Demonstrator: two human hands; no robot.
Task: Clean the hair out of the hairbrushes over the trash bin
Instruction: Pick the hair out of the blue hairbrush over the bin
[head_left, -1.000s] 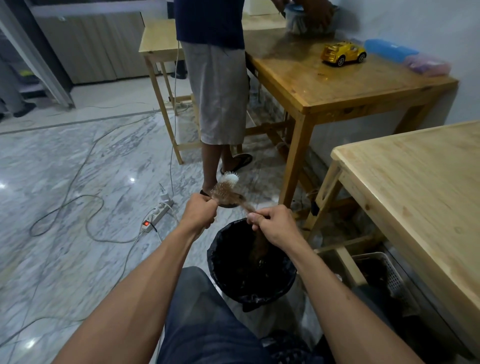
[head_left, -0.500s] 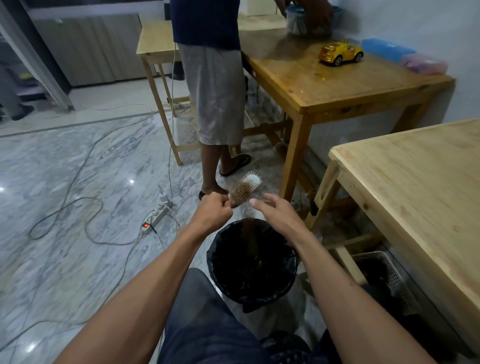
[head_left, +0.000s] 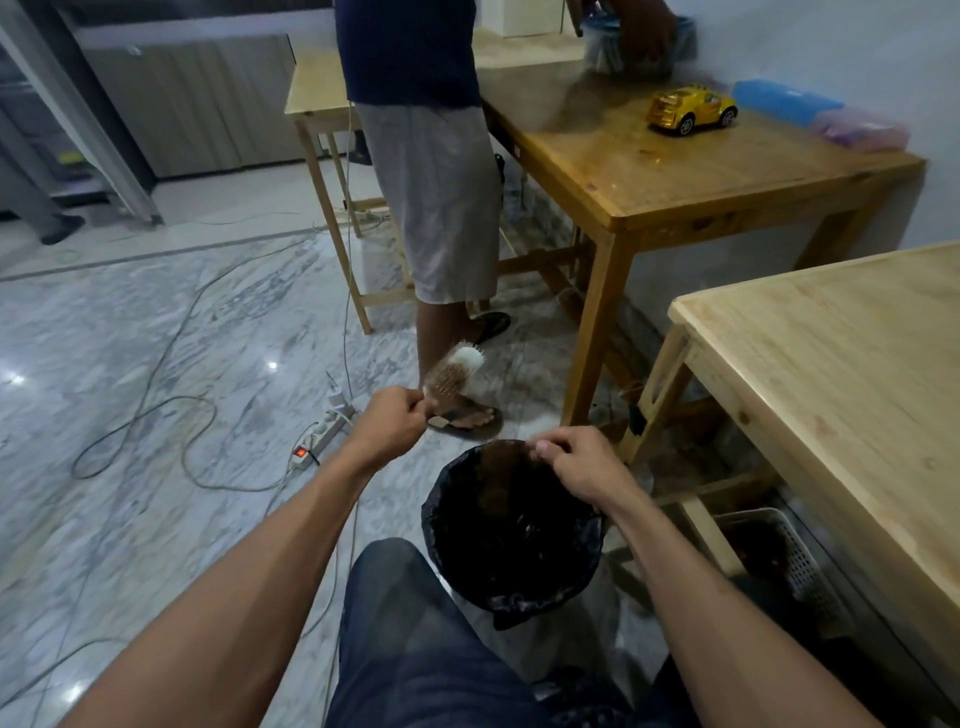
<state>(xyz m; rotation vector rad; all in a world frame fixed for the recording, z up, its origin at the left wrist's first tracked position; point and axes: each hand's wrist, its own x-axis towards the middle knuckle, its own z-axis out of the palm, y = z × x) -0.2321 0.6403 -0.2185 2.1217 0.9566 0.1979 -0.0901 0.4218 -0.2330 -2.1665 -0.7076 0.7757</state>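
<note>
black-lined trash bin sits below; left hand grips the hairbrush handle, right hand pinches hair above the bin's far rim.

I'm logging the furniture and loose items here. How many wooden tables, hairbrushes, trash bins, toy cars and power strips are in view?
Wooden tables: 3
Hairbrush: 1, held in the left hand
Trash bin: 1
Toy car: 1
Power strip: 1
Total: 7
</note>
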